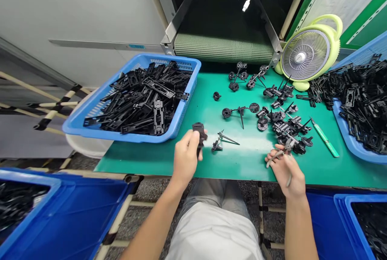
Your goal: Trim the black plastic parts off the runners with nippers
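Note:
My left hand (186,157) is closed on a small black plastic part (199,133), held upright just above the green table (248,163). My right hand (286,169) grips a pair of metal cutters (282,153), whose jaws point at a heap of black moulded parts on sprues (284,125). A cut-off piece with a thin sprue (222,141) lies on the table between my hands.
A blue basket (99,102) full of black parts stands at the left, another blue basket (347,135) with parts at the right. A small green fan (308,52) and a conveyor belt (223,48) are behind. A green knife (325,139) lies near the heap. Blue bins sit below.

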The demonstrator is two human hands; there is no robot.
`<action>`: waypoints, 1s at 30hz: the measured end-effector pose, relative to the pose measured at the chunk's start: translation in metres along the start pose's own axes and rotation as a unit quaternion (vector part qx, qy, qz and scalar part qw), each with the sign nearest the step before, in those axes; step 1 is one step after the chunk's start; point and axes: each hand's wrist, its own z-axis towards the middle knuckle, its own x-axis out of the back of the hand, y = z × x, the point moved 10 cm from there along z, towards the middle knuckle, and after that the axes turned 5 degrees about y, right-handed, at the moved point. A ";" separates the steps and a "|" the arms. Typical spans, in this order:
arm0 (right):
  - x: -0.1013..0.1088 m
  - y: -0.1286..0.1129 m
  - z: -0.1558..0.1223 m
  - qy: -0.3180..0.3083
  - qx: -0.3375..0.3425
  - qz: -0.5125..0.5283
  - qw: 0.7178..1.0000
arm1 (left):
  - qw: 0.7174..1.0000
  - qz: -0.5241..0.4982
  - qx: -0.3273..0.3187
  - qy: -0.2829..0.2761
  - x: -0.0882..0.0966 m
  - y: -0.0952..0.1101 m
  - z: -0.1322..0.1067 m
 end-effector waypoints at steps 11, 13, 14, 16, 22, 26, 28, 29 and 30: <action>-0.122 -0.093 -0.095 -0.150 0.426 -0.532 0.716 | 0.894 -0.301 0.221 -0.249 -0.067 0.019 -0.087; -0.124 -0.093 -0.096 -0.154 0.431 -0.559 0.691 | 0.896 -0.300 0.225 -0.238 -0.067 0.018 -0.089; -0.125 -0.093 -0.097 -0.152 0.431 -0.569 0.683 | 0.897 -0.298 0.227 -0.234 -0.067 0.017 -0.090; -0.123 -0.091 -0.097 -0.144 0.430 -0.584 0.674 | 0.902 -0.286 0.225 -0.232 -0.067 0.016 -0.091; -0.118 -0.085 -0.099 -0.125 0.423 -0.597 0.670 | 0.918 -0.249 0.210 -0.228 -0.068 0.014 -0.091; -0.115 -0.082 -0.099 -0.120 0.424 -0.595 0.672 | 0.923 -0.239 0.211 -0.216 -0.069 0.012 -0.090; -0.114 -0.081 -0.098 -0.121 0.421 -0.597 0.672 | 0.925 -0.233 0.211 -0.215 -0.070 0.010 -0.091; -0.114 -0.080 -0.097 -0.120 0.418 -0.598 0.673 | 0.926 -0.228 0.209 -0.216 -0.071 0.009 -0.091; -0.113 -0.080 -0.096 -0.120 0.416 -0.600 0.673 | 0.928 -0.221 0.205 -0.218 -0.072 0.008 -0.091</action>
